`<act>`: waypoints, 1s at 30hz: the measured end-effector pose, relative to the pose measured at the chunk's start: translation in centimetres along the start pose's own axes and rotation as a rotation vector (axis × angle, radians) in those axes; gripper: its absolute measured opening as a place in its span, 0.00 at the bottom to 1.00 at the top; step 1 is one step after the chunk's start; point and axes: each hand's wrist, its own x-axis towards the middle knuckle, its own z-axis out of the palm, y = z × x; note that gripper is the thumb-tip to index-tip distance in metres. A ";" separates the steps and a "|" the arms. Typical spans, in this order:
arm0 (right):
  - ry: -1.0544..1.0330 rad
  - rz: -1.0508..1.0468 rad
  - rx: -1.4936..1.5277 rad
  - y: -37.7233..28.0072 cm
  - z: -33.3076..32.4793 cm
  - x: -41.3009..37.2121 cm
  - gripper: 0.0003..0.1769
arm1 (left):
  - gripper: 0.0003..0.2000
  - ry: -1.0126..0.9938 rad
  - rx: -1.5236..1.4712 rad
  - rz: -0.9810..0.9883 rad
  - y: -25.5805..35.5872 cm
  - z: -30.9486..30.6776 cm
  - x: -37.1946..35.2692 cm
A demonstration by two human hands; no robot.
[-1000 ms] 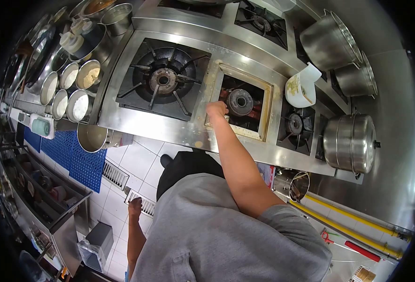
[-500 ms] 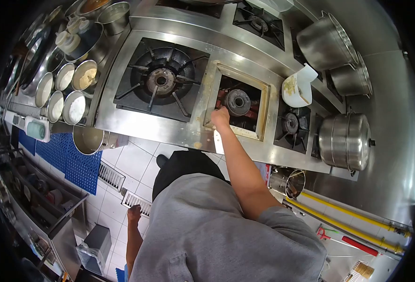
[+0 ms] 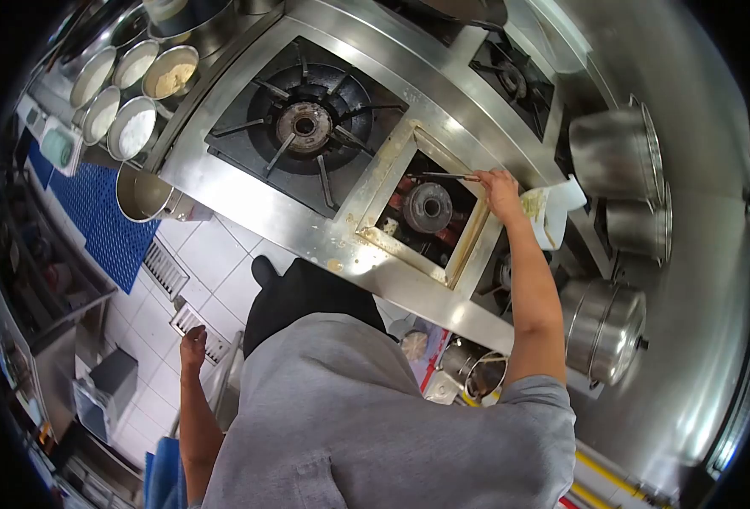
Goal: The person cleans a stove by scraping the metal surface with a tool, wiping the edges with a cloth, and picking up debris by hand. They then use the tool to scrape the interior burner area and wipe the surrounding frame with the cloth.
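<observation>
My right hand (image 3: 500,193) is closed around one end of a thin, rod-like utensil (image 3: 447,176) at the far right corner of the open square burner well. The utensil points left across the well, above the round burner head (image 3: 427,209); its exact kind is too small to make out. A stained metal frame (image 3: 402,254) surrounds the well. Just right of my hand stands a white plastic container (image 3: 553,208) with yellowish smears. My left hand (image 3: 193,346) hangs low at my side over the floor, fingers loosely bent and nothing visible in it.
A large burner with a black grate (image 3: 305,127) lies left of the well. Several metal bowls of powder (image 3: 131,127) stand farther left. Big steel pots (image 3: 604,331) line the right side. Below are a blue mat (image 3: 95,212) and floor drains (image 3: 165,267).
My right hand has moved from the well's near left corner to its far right corner, and a thin utensil now shows in it. My view has shifted and turned.
</observation>
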 end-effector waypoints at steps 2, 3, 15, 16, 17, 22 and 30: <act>-0.054 -0.108 0.038 1.8 0.7 2.7 0.16 | 0.19 0.008 -0.051 -0.125 0.1 1.9 -3.3; -0.084 -0.162 0.060 2.5 1.3 4.0 0.16 | 0.19 0.048 -0.054 -0.070 -0.7 3.3 -4.9; -0.325 -0.502 -0.173 1.8 2.1 10.3 0.22 | 0.14 0.040 -0.245 -0.494 0.9 14.1 -17.7; -0.279 -0.507 -0.201 1.8 2.4 10.1 0.22 | 0.15 0.045 -0.207 -0.490 1.7 13.8 -17.6; -0.291 -0.517 -0.184 2.1 2.6 9.9 0.21 | 0.15 0.047 -0.166 -0.483 2.4 13.4 -17.3; -0.197 -0.556 -0.164 3.0 3.3 9.3 0.20 | 0.16 0.136 -0.050 -0.287 5.7 11.3 -13.6; -0.135 -0.287 -0.191 2.0 3.9 3.5 0.23 | 0.18 0.136 -0.098 -0.210 10.5 8.8 -10.5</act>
